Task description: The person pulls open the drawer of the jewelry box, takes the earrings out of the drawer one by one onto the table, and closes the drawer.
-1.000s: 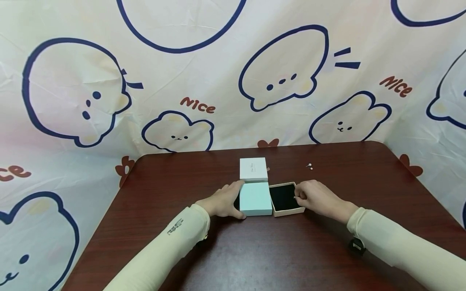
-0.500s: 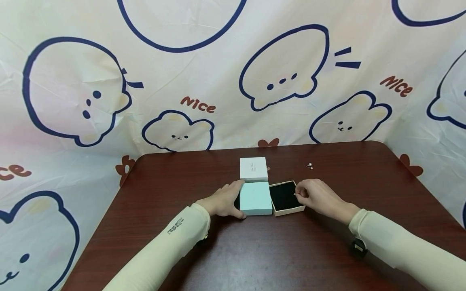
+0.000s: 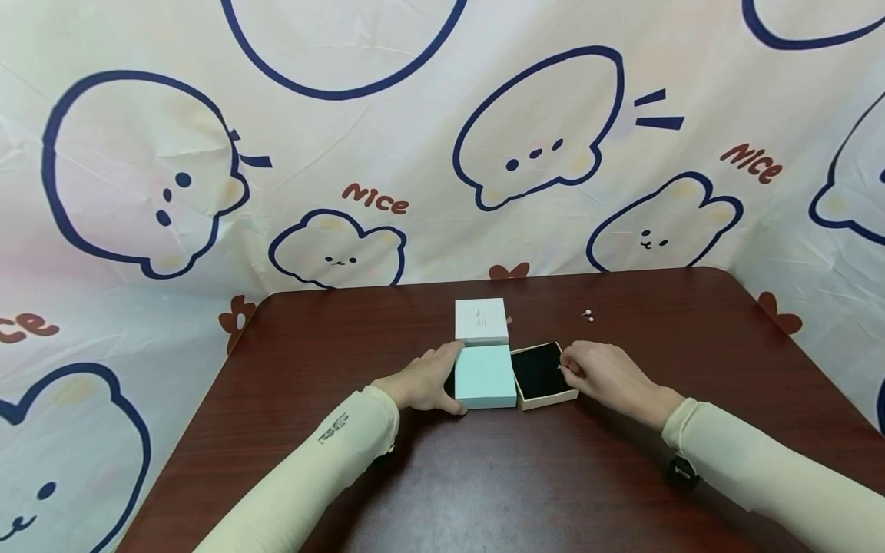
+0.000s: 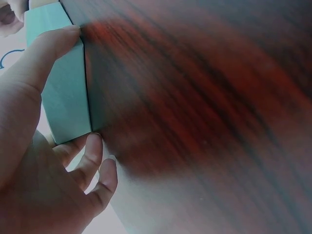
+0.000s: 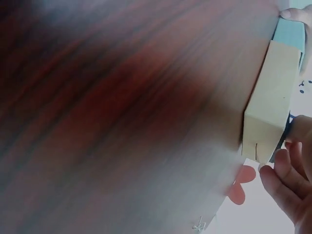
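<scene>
A light-blue box [image 3: 485, 376] lies on the table in the head view. My left hand [image 3: 425, 380] holds its left side, thumb at the near corner and fingers toward the far one; the left wrist view shows the thumb lying along the box [image 4: 68, 97]. Against its right side stands a cream tray-like box [image 3: 549, 401] with a black pad [image 3: 539, 371] inside. At that box's right edge, my right hand [image 3: 601, 372] pinches a tiny shiny piece [image 3: 559, 367], mostly hidden by the fingers. The right wrist view shows a thin strand [image 5: 257, 150] against the cream box's end.
A white box [image 3: 481, 320] with small print stands behind the light-blue one, touching or nearly so. Small pearl-like pieces [image 3: 588, 315], apparently earrings, lie farther back on the right. The brown wooden table [image 3: 484, 484] ends at a patterned cloth [image 3: 429, 153].
My right hand shifts very slightly at the cream box's edge, still pinching there. My left hand keeps its hold, and the boxes stay where they were.
</scene>
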`<control>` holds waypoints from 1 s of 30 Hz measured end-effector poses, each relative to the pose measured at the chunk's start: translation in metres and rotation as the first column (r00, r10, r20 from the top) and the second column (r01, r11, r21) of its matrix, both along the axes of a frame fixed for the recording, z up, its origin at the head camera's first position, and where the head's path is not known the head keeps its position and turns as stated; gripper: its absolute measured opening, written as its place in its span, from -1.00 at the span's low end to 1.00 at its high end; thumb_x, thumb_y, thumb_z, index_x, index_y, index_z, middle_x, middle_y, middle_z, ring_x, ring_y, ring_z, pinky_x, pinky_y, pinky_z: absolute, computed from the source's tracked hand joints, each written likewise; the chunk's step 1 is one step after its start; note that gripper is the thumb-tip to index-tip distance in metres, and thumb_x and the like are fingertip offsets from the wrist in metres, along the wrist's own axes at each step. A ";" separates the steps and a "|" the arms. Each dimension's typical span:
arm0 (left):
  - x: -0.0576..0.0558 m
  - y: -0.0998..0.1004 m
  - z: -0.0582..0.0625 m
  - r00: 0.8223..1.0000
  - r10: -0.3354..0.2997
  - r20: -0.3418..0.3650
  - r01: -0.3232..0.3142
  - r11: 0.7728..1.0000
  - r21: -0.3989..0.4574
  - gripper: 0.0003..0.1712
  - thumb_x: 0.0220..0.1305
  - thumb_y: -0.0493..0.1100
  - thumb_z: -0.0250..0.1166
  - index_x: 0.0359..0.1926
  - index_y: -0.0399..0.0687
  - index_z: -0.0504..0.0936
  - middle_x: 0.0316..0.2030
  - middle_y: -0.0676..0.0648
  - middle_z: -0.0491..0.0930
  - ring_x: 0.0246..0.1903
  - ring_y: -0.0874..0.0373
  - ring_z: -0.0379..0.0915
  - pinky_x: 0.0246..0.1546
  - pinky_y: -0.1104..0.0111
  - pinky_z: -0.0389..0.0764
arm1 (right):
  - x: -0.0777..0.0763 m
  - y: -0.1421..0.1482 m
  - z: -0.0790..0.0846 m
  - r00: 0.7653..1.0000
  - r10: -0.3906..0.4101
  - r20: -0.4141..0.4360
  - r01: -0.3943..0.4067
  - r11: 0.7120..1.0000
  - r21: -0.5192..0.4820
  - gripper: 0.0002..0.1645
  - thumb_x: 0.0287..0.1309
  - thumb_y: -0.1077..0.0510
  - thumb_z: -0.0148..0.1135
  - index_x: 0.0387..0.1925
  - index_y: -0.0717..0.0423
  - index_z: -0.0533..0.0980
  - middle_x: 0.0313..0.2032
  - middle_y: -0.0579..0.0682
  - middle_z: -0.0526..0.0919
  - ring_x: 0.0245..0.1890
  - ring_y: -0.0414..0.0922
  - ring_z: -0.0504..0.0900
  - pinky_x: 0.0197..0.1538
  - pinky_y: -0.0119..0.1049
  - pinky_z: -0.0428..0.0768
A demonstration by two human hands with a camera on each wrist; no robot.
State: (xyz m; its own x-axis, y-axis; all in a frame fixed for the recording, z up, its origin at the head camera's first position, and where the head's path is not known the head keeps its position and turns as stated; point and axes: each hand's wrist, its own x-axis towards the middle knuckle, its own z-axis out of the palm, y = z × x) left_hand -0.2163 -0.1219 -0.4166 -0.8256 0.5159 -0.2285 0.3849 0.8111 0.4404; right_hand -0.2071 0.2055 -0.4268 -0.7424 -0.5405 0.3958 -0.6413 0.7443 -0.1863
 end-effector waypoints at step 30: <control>0.001 0.000 0.002 1.000 0.006 0.006 -0.006 1.000 0.005 0.29 0.06 0.13 0.57 0.60 -0.09 -0.05 0.54 -0.16 0.15 0.47 -0.19 0.15 0.43 -0.12 0.24 | 0.001 0.000 -0.003 0.975 0.065 -0.213 -0.057 0.998 0.039 -0.86 0.07 0.30 0.38 -0.42 0.02 0.59 -0.53 -0.21 0.46 -0.60 -0.39 0.29 -0.54 -0.52 0.32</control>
State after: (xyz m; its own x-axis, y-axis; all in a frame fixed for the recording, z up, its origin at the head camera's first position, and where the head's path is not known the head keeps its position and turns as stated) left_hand -0.2154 -0.1214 -0.4151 -0.8273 0.5123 -0.2303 0.3778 0.8110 0.4468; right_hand -0.2066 0.2056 -0.4299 -0.6076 -0.5975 0.5233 -0.7080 0.7060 -0.0159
